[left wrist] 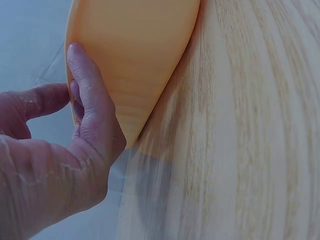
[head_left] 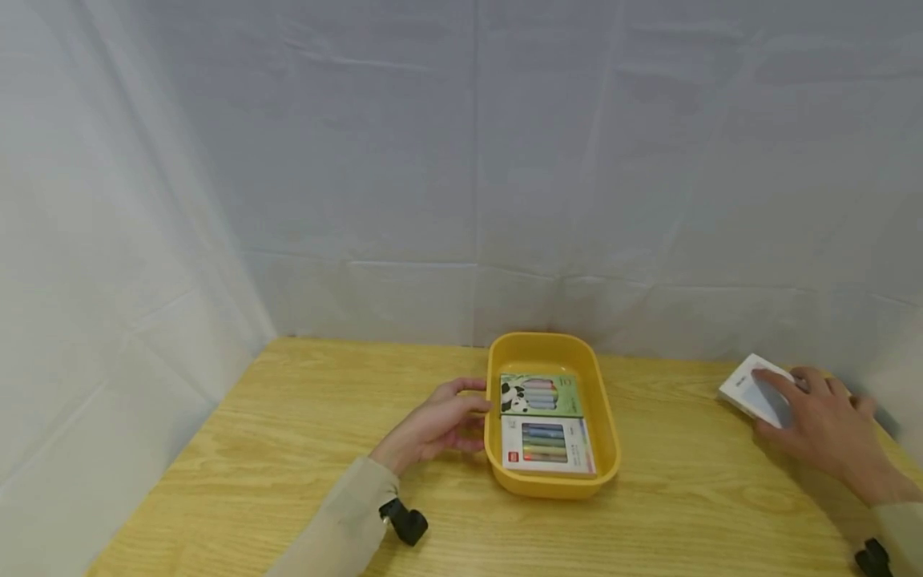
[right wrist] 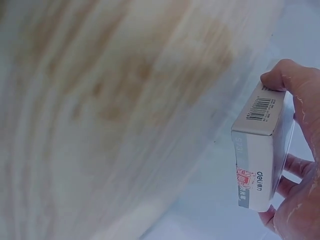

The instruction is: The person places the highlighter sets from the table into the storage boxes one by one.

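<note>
A yellow plastic basket (head_left: 608, 417) stands on the table with two flat boxes in it. The green panda box (head_left: 542, 395) lies behind the white box with a window of coloured sticks (head_left: 546, 445). My left hand (head_left: 453, 418) is at the basket's left side; the left wrist view shows its digits on either side of the rim (left wrist: 69, 65), pinching it. At the far right, my right hand (head_left: 829, 421) grips a small white deli box (head_left: 753, 393) between thumb and fingers. Its barcode side (right wrist: 257, 110) and printed end face the right wrist camera.
The wooden table (head_left: 324, 449) runs up to a white cloth backdrop (head_left: 404, 160), and more cloth hangs at the left (head_left: 86, 280). The basket's far end stands close to the backdrop. Black straps (head_left: 404, 521) sit at the wrists.
</note>
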`<move>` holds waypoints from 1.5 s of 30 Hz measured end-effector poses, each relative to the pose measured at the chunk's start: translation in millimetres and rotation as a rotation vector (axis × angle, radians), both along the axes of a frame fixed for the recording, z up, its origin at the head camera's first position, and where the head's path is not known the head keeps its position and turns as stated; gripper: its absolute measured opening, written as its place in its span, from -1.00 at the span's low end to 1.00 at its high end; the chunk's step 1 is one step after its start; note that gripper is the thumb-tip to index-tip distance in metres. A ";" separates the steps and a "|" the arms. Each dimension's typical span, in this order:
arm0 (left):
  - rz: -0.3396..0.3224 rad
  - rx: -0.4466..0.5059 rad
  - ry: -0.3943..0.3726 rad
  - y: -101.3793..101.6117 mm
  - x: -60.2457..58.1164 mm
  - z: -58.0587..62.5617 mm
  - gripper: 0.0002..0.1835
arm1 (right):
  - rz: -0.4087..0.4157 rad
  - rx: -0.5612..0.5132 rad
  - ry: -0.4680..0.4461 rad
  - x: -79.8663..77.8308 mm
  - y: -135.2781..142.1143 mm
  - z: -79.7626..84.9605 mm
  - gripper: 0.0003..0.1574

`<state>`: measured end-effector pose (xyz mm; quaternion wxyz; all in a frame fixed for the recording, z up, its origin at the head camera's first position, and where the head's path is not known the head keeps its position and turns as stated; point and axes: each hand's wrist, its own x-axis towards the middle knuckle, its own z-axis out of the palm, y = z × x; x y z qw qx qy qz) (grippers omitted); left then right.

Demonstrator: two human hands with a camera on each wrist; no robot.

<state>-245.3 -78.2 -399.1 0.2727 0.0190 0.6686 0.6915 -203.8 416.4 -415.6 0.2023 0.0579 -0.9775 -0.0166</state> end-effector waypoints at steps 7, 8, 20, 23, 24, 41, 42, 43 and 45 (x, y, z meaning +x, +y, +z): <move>0.003 0.004 0.000 0.0 0.6 0.5 -0.42 | -0.001 -0.002 0.024 0.5 -5.0 3.5 -0.02; 0.003 0.003 0.000 0.0 0.5 0.5 -0.42 | -0.003 -0.003 0.026 0.6 -6.2 4.0 -0.01; 0.010 0.001 0.005 1.1 0.1 0.5 -0.42 | 0.004 -0.027 0.071 1.8 -19.4 11.0 -0.01; 0.009 0.001 0.003 1.0 0.2 0.3 -0.42 | 0.004 -0.036 0.068 3.2 -22.1 11.4 -0.01; 0.007 0.000 0.003 1.1 0.4 0.4 -0.43 | 0.004 -0.038 0.070 3.7 -22.9 11.5 -0.01; 0.010 -0.011 0.003 1.7 1.0 2.5 -0.43 | 0.081 -0.095 0.108 6.8 -44.9 21.9 0.00; 0.010 -0.012 0.003 1.7 1.0 2.7 -0.44 | 0.092 -0.098 0.116 7.2 -46.6 22.9 0.00; 0.010 -0.013 0.003 1.8 0.9 2.8 -0.44 | 0.106 -0.102 0.127 7.5 -48.3 24.0 0.00; 0.008 -0.013 0.004 1.8 0.9 3.0 -0.44 | 0.128 -0.104 0.149 7.6 -51.6 25.5 -0.01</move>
